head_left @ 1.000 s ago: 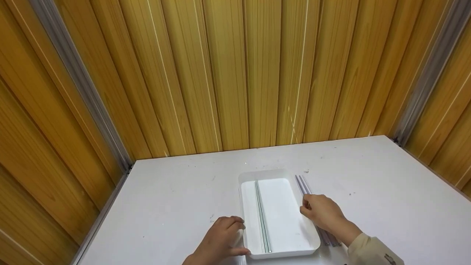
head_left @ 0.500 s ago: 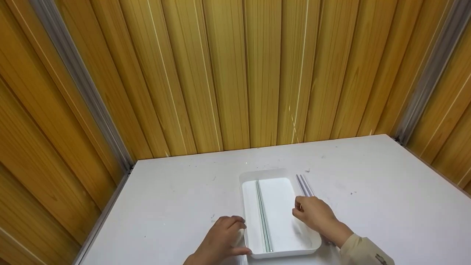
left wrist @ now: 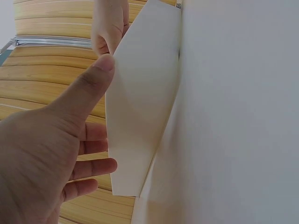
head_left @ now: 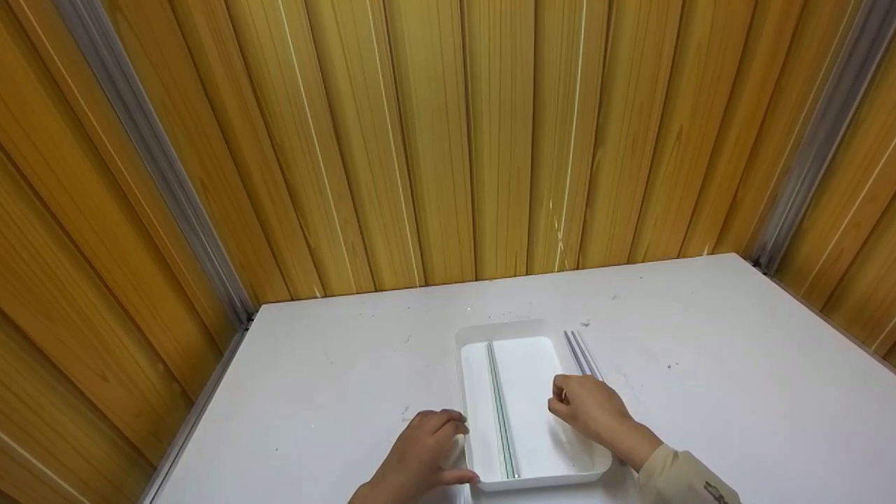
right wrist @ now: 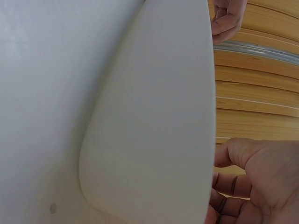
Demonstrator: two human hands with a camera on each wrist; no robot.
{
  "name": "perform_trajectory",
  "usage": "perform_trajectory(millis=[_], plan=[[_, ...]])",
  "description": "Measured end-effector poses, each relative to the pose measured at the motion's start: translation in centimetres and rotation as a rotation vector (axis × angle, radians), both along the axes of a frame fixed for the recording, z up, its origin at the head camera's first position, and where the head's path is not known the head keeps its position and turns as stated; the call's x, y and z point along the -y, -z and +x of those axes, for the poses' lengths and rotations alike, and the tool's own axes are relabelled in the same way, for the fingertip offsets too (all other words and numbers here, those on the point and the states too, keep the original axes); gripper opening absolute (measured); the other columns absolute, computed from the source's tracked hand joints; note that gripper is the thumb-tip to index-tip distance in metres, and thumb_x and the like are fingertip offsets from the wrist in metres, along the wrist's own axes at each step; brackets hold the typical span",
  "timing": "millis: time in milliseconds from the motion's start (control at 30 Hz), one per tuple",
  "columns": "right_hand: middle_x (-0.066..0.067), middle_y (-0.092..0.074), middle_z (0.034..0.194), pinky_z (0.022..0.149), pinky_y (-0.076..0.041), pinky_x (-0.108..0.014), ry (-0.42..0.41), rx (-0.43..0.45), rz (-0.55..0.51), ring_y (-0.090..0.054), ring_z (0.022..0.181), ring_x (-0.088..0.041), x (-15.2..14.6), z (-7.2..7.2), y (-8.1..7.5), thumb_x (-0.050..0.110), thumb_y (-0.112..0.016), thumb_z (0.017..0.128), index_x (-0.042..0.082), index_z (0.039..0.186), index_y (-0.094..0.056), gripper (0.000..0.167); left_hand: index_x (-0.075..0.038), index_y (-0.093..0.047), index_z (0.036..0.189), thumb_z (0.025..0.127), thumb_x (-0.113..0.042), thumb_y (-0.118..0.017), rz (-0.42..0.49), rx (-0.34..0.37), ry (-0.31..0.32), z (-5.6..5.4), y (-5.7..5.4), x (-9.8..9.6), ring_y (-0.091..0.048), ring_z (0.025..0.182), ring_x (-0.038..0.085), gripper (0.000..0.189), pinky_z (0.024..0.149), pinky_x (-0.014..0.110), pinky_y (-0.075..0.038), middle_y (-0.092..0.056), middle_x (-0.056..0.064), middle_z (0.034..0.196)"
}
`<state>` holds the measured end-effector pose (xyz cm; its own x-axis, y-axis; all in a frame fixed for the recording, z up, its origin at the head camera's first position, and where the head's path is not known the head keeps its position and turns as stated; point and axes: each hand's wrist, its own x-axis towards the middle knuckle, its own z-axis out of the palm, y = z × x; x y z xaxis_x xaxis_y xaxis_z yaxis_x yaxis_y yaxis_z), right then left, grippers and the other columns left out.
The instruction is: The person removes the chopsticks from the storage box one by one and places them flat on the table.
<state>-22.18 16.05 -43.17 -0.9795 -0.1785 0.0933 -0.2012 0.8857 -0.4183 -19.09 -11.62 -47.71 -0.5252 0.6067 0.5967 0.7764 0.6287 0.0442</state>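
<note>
1. Through the head view I have the white tray (head_left: pixel 539 482) on the table (head_left: pixel 350 378), between both hands. Several pale green rods (head_left: pixel 501 413) lie lengthwise inside it, left of its middle. Purplish rods (head_left: pixel 575 353) lie outside, just beside its right wall. The left hand (head_left: pixel 423 451) rests at the left wall; the right hand (head_left: pixel 591 409) is over the right side, fingers curled in. I can't make out anything between those fingers. My worry is that forearm: it passes right above the purplish rods, so a low elbow or a dragging sleeve (head_left: pixel 682 472) could roll them askew.

2. From the left wrist I see the thumb touching the rim and the other fingers loosely extended along the wall, not clenched. I judge that a light steadying touch; a bump from the other side could slide or turn the tray, since little seems to lock it in place.

3. On the right wrist, the tray's wall hides the fingertips, so I can't tell whether they pinch something or are simply folded. If they carry a slim rod, a loose pinch could drop it across the green ones, or its end could catch the rim.
</note>
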Motion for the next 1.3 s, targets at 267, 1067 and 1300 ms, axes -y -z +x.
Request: perform_trajectory(millis=[267,1067,1300], plan=[[0.003,-0.056,0.062,0.05,-0.036,-0.024,-0.027,-0.053,-0.007,-0.045,0.057,-0.01,0.8,-0.1,0.4,0.012,-0.064,0.08,0.012,0.071,-0.059,0.011,-0.012,-0.064,0.1,0.071,-0.057,-0.071,0.02,-0.03,0.015,0.1,0.2,0.1,-0.059,0.097,0.011,0.053,0.087,0.025,-0.052,-0.063,-0.001,0.106],[0.003,-0.056,0.062,0.05,-0.036,-0.027,-0.045,-0.051,0.002,-0.044,0.057,-0.012,2.0,-0.3,1.0,0.013,-0.064,0.077,0.014,0.069,-0.056,0.011,-0.011,-0.065,0.094,0.068,-0.057,-0.074,0.04,-0.105,0.053,-0.5,0.4,0.1,-0.061,0.094,0.011,0.055,0.087,0.022,-0.05,-0.064,-0.001,0.102],[0.002,-0.06,0.065,0.051,-0.038,-0.028,-0.07,-0.042,0.009,-0.046,0.059,-0.012,2.6,-0.1,1.1,0.013,-0.064,0.076,0.013,0.07,-0.057,0.01,-0.011,-0.065,0.094,0.067,-0.057,-0.074,0.032,-0.067,0.031,-0.4,0.3,-0.1,-0.061,0.093,0.011,0.054,0.085,0.024,-0.052,-0.065,0.0,0.103]])
